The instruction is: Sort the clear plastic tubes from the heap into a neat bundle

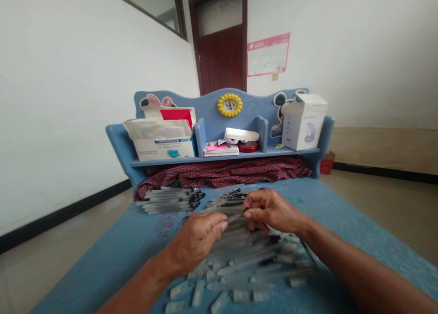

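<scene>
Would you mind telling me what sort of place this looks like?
Probably a room in a home: a child's blue desk with a cartoon shelf, a wooden door, and pen parts heaped under both hands.

Home room used for piecework: child's blue desk (191, 254) with cartoon shelf (222, 156) and toy clock (229, 105), brown door (221, 54), bare white walls (poster (268, 54) by the door).

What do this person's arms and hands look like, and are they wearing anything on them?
Both arms are bare as far up as the picture shows: no sleeves, gloves or watch in view. The left hand and the right hand show no rings that I can make out, though the picture is a little blurred there. The forearms look lean, and the knuckles stand out clearly.
</scene>
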Demonstrator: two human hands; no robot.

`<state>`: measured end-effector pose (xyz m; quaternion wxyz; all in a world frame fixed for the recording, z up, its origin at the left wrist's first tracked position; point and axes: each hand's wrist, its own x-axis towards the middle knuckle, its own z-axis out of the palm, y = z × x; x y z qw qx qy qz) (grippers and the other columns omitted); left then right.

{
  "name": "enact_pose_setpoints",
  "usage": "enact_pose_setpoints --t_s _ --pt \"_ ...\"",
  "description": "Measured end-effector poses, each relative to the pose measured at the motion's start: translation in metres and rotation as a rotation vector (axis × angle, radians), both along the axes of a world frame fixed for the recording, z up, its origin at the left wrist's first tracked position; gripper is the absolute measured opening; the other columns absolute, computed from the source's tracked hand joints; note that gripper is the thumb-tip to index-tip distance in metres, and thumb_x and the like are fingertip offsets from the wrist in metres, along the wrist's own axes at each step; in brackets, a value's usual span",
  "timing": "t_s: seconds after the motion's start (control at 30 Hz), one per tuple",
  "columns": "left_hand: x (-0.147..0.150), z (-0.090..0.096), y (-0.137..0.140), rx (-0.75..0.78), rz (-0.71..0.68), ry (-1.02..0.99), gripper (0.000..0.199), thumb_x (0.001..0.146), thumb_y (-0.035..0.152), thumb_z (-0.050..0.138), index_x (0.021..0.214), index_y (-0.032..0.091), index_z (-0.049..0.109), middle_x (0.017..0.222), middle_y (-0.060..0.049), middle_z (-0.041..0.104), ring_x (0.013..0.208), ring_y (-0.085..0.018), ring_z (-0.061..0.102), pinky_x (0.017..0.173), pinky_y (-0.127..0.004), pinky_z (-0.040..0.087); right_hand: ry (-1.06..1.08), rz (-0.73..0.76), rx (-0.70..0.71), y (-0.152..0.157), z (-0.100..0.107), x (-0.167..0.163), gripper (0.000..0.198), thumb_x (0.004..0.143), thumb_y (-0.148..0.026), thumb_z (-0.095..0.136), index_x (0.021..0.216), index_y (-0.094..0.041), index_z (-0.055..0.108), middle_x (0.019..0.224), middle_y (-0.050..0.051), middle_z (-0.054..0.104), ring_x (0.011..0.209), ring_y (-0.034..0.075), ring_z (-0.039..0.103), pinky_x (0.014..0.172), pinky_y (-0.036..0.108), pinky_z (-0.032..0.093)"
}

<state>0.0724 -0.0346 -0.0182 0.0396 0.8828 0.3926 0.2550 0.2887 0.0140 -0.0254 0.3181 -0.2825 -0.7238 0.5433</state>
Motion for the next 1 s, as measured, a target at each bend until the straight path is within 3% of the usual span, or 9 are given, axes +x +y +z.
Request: enact_pose_setpoints --t_s 0.13,0.33,0.53,0.8,1.0 --pt "-0.002 0.004 0.0 -0.124 0.076 -0.053 0.026 0.09 0.027 0.039 0.085 0.017 0.063 0.058 0.003 0.057 0.057 -0.011 0.055 0.056 -0.02 0.04 0.039 -0.175 0.034 0.014 0.003 0.01 0.017 0.072 -0.031 0.059 0.076 -0.017 0.05 0.052 -0.004 0.06 0.031 0.006 0.042 0.032 0.016 0.03" --pt "-0.001 -0.001 0.003 -0.076 0.093 -0.018 0.026 0.089 0.029 0.041 0.086 0.017 0.064 0.078 -0.002 0.067 0.073 -0.014 0.062 0.068 -0.023 0.044 -0.311 -0.404 0.115 0.035 -0.004 0.026 0.008 0.075 -0.021 0.051 0.075 -0.015 0.056 0.04 -0.006 0.052 0.03 0.007 0.037 0.031 0.018 0.026" --pt "-0.002 -0.003 0.005 -0.042 0.082 0.024 0.027 0.091 0.03 0.039 0.086 0.018 0.063 0.08 -0.003 0.067 0.072 -0.014 0.062 0.067 -0.024 0.044 -0.4 -0.43 0.172 0.043 -0.012 0.029 0.01 0.073 -0.017 0.055 0.072 -0.012 0.063 0.037 -0.005 0.05 0.035 0.008 0.043 0.039 0.018 0.031" --pt "-0.003 -0.006 0.006 -0.017 0.067 0.033 0.027 0.091 0.029 0.039 0.087 0.018 0.063 0.08 -0.003 0.067 0.073 -0.015 0.062 0.068 -0.024 0.044 -0.428 -0.422 0.179 0.042 -0.011 0.031 0.018 0.078 -0.023 0.052 0.08 -0.01 0.066 0.037 -0.005 0.049 0.034 0.008 0.041 0.037 0.018 0.029" --pt "-0.004 -0.005 0.005 -0.016 0.073 0.043 0.024 0.089 0.028 0.042 0.087 0.019 0.063 0.082 -0.003 0.068 0.074 -0.015 0.062 0.069 -0.024 0.045 -0.433 -0.442 0.212 0.043 -0.01 0.032 0.026 0.08 -0.027 0.051 0.06 -0.014 0.058 0.035 -0.004 0.048 0.034 0.008 0.039 0.039 0.019 0.029"
